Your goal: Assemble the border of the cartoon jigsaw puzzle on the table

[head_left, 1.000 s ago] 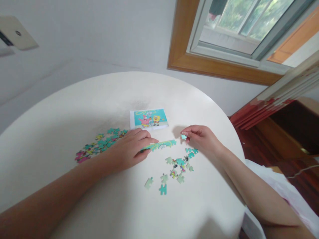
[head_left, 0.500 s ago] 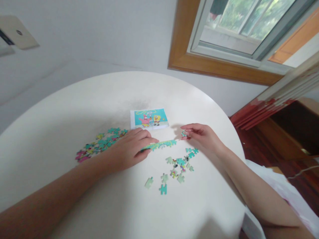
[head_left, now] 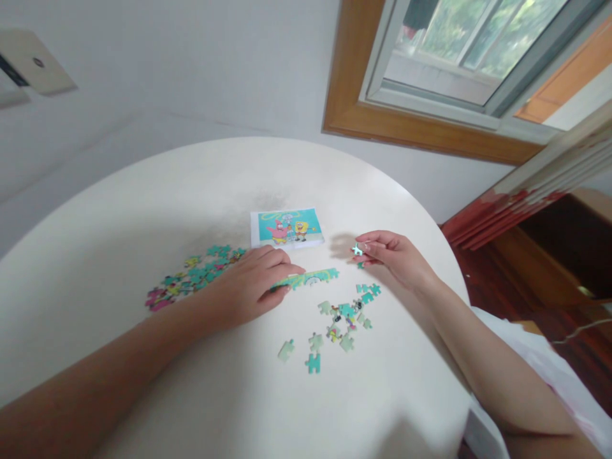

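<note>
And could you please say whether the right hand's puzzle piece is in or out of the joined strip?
Out: the right hand pinches the puzzle piece apart from the strip, with table showing between them.

A head-worn view from above the white table (head_left: pixel 201 395), forward and down over puzzle pieces (head_left: pixel 347 310) toward the wall (head_left: pixel 215 64).

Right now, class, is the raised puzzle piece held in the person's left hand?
No, the right hand pinches the raised puzzle piece, while the left hand lies at one end of the joined strip.
</note>
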Demonstrator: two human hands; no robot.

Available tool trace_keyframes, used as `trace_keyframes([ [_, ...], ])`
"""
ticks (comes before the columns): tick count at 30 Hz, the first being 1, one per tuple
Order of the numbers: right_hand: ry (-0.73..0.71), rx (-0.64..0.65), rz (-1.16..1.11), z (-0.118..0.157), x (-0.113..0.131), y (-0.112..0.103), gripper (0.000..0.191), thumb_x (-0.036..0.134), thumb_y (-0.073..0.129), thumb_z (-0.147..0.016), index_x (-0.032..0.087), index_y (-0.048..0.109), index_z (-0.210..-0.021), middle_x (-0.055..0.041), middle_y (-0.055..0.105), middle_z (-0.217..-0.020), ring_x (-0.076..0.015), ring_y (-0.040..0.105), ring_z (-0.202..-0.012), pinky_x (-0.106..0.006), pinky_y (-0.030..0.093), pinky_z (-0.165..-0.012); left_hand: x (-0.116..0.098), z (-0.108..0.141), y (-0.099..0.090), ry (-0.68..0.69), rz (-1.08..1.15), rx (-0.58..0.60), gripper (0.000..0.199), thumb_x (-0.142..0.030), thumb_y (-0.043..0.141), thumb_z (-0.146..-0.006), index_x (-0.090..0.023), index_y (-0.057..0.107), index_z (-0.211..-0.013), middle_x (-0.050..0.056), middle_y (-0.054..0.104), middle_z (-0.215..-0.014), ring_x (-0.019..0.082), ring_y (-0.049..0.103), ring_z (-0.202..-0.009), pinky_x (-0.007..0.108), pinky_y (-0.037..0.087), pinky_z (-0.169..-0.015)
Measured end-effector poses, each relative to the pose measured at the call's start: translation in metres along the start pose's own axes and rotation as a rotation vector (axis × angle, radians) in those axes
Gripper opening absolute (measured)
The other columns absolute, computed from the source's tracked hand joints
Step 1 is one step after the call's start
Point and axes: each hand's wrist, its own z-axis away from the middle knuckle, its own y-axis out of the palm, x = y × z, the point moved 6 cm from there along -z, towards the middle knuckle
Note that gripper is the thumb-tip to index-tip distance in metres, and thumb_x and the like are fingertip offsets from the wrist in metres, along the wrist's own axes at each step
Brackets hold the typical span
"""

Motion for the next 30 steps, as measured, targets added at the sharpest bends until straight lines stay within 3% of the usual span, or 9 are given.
trace_keyframes([
  [11,0.025,-0.001,0.013,-0.0006,-0.0036,-0.0005,0.035,0.045,0.087,-0.065,0.021,0.076,-0.088,-0.0047,0.079,-0.088,-0.0179,0.075,-0.079,-0.031,0.057,-0.074,0.0001,-0.001,0.0005,-0.003,-0.006,0.006,0.032,-0.022,0.048,-0.096,-0.019,0.064,-0.124,0.009,0.062,-0.108,0.024,0.055,-0.105,0.037,0.04,-0.096],
  [19,-0.051,0.058,0.008,-0.0015,-0.0033,0.0028,0.034,0.043,0.086,-0.069,0.023,0.075,-0.094,-0.0025,0.078,-0.09,-0.0168,0.073,-0.082,-0.037,0.056,-0.088,0.0027,-0.0005,0.0025,-0.036,-0.014,0.034,0.037,-0.039,0.061,-0.092,-0.02,0.064,-0.124,0.008,0.062,-0.11,0.025,0.055,-0.108,0.037,0.039,-0.098],
  [30,-0.068,0.059,0.044,-0.0001,-0.0002,0.0047,0.032,0.043,0.084,-0.072,0.024,0.075,-0.096,-0.0029,0.078,-0.093,-0.0168,0.072,-0.082,-0.038,0.056,-0.087,0.0037,0.0011,0.003,-0.033,-0.011,0.038,0.041,-0.043,0.064,-0.091,-0.021,0.063,-0.125,0.008,0.062,-0.112,0.026,0.055,-0.108,0.037,0.038,-0.098],
])
